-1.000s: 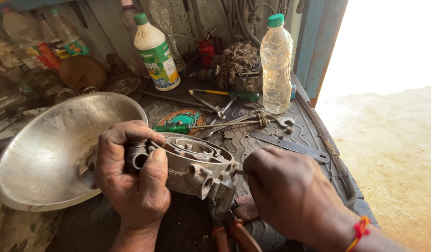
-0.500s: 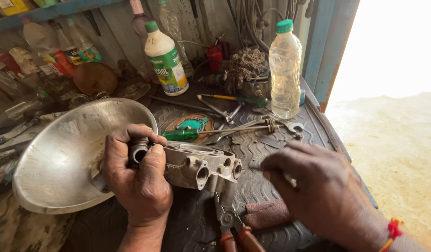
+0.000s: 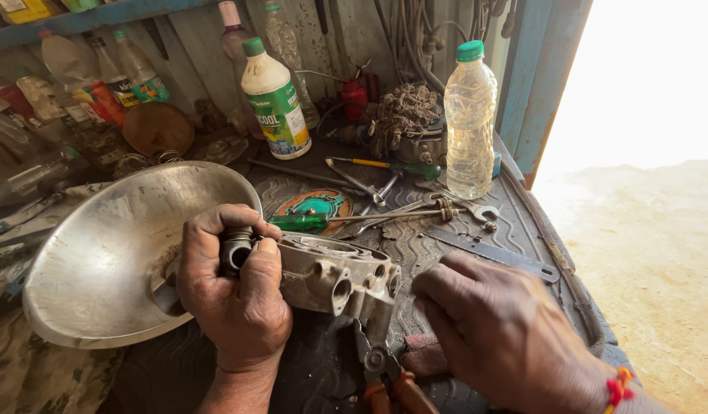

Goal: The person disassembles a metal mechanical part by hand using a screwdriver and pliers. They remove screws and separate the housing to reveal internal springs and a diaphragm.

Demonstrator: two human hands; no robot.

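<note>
Right now we're gripping the metal engine part with our left hand: fingers are wrapping over its round threaded end, thumb pressing on top, so that hand is closed on it. We're holding the part low over the dark ribbed mat on the tabletop, its ports facing toward us, just right of the big metal bowl.

Our right hand is resting knuckles-up on the mat just right of the part, apart from it. Fingers are curling loosely downward; we can't tell if it's pinching anything, since the fingertips are hiding under the hand. A red-and-yellow thread band is sitting on that wrist.

Pliers with orange handles are lying on the mat just below the part, between our two hands. A reddish rag is lying beside them, partly under the right hand.

Further back we're seeing a green-handled screwdriver lying across the mat just behind the part, with a round green and orange lid behind it. A spanner is lying to the right of those. A clear plastic bottle with a green cap is standing upright at the back right, and a white bottle with a green cap is standing at the back centre. A flat metal strip is lying near the right edge.
</note>
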